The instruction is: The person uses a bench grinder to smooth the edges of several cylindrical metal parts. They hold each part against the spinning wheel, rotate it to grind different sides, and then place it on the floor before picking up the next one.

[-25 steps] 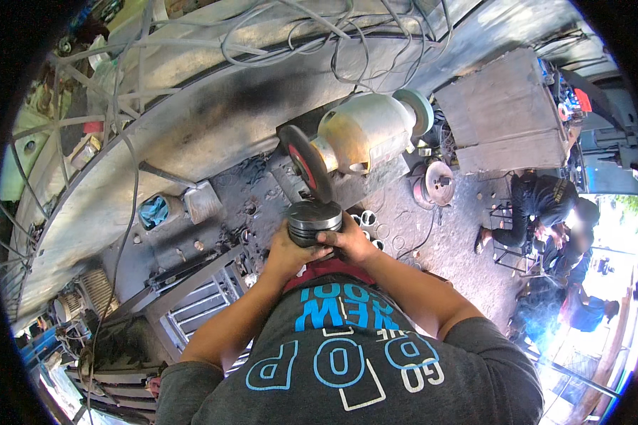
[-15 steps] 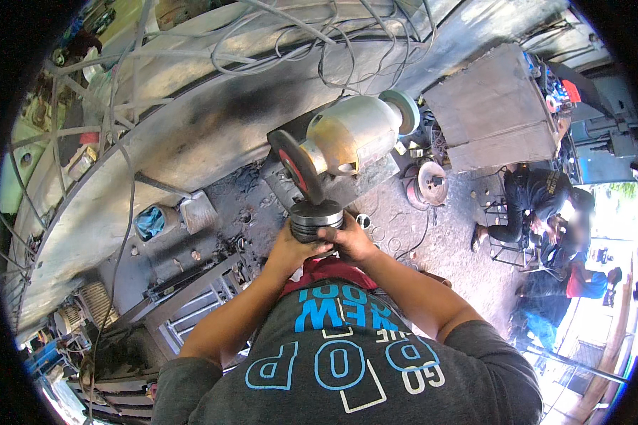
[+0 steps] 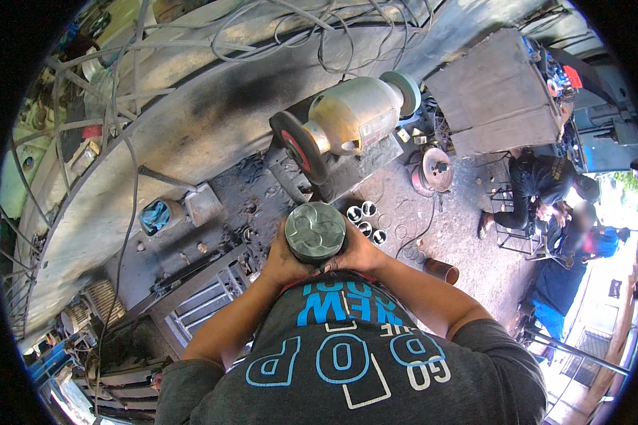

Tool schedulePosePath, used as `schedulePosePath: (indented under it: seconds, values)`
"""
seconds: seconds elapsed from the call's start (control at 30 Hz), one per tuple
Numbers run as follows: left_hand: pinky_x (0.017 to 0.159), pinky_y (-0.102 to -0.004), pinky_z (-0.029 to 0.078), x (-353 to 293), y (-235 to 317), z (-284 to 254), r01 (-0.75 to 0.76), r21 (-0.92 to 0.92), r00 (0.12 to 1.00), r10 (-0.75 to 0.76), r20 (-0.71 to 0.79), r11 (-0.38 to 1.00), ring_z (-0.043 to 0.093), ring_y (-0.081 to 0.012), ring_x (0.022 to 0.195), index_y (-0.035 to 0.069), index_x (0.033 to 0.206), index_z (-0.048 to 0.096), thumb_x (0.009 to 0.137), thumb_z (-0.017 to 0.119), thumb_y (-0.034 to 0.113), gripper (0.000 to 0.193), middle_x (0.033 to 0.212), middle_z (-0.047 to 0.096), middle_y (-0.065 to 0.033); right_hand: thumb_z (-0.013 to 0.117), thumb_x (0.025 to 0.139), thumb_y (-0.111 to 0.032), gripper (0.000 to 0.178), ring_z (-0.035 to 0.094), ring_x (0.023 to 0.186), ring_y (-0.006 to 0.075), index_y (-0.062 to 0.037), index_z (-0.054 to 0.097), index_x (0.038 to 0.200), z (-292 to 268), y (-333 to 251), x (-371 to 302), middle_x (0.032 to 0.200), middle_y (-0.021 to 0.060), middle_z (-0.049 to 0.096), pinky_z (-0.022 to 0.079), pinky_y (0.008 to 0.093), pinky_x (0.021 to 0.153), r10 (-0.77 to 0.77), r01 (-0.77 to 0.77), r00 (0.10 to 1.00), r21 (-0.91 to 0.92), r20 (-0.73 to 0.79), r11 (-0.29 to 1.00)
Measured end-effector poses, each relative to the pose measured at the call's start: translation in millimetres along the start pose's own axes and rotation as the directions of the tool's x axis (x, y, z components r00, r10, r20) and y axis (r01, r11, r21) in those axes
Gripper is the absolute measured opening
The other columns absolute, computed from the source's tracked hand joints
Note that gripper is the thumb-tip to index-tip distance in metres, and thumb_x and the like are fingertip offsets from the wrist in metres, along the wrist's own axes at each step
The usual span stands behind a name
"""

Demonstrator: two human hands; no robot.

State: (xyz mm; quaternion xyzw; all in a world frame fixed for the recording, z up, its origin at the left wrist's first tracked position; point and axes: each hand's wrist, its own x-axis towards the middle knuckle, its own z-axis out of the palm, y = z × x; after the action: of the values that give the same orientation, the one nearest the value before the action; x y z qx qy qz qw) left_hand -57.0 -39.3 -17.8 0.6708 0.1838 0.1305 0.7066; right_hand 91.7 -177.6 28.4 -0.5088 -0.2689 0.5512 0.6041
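A round metal engine piston point(image 3: 315, 231) is held between my two hands in front of my chest, its crown with curved recesses facing up. My left hand point(image 3: 285, 261) wraps the piston's left side, fingers partly hidden beneath it. On the opposite side my right hand point(image 3: 358, 249) grips it, with its fingers also partly hidden. Just beyond stands a bench grinder point(image 3: 354, 117). Its black-and-red wheel point(image 3: 301, 147) is nearest the piston, with a gap between them; a grey wheel point(image 3: 401, 94) sits at the far right end.
Several cylindrical parts point(image 3: 365, 228) stand on the floor right of my hands, near thin rings. A rusty pipe piece point(image 3: 441, 270) lies closer to me. Beyond are a cable reel point(image 3: 437, 170) and a cardboard sheet point(image 3: 493, 99). At right, a person point(image 3: 539, 184) sits on a stool beside others.
Both hands have tilted the piston so its crown now faces up, and it sits apart from the black-and-red wheel. The cylindrical parts on the floor show more fully.
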Motion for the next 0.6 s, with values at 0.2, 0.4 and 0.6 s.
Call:
schedulePosePath:
  seconds: [0.2, 0.4, 0.6]
  values:
    - [0.104, -0.0386, 0.042, 4, -4, 3, -0.007, 0.025, 0.999, 0.008, -0.042, 1.000, 0.056, -0.0274, 0.120, 0.002, 0.136, 0.040, 0.045, 0.097, 0.030, 0.110, 0.128, 0.058, -0.0143, 0.094, 0.061, -0.025, 0.115, 0.043, 0.133, 0.0267, 0.0052, 0.024, 0.147, 6, -6, 0, 0.142, 0.0174, 0.046, 0.031, 0.0393, 0.114, -0.011, 0.011, 0.998, -0.008, -0.066, 1.000]
    - [0.095, -0.0364, 0.050, 12, 8, 10, 0.057, -0.199, 0.994, -0.075, -0.080, 0.978, 0.062, -0.0227, 0.109, 0.000, 0.131, 0.045, 0.058, 0.093, 0.017, 0.089, 0.122, 0.062, -0.0135, 0.085, 0.073, -0.018, 0.091, 0.054, 0.122, 0.0256, 0.0052, 0.031, 0.142, 5, -3, 11, 0.133, 0.0175, 0.054, 0.044, 0.0378, 0.103, 0.104, -0.087, 0.987, 0.139, -0.121, 0.986]
    - [0.090, -0.0373, 0.053, 24, 13, 12, 0.016, 0.001, 0.992, -0.016, -0.129, 1.000, 0.064, -0.0219, 0.103, -0.003, 0.126, 0.048, 0.064, 0.090, 0.017, 0.078, 0.116, 0.065, -0.0143, 0.078, 0.079, -0.029, 0.079, 0.057, 0.116, 0.0257, 0.0021, 0.038, 0.140, -2, -1, 23, 0.129, 0.0151, 0.058, 0.045, 0.0402, 0.101, 0.253, -0.216, 0.963, 0.292, -0.094, 0.932]
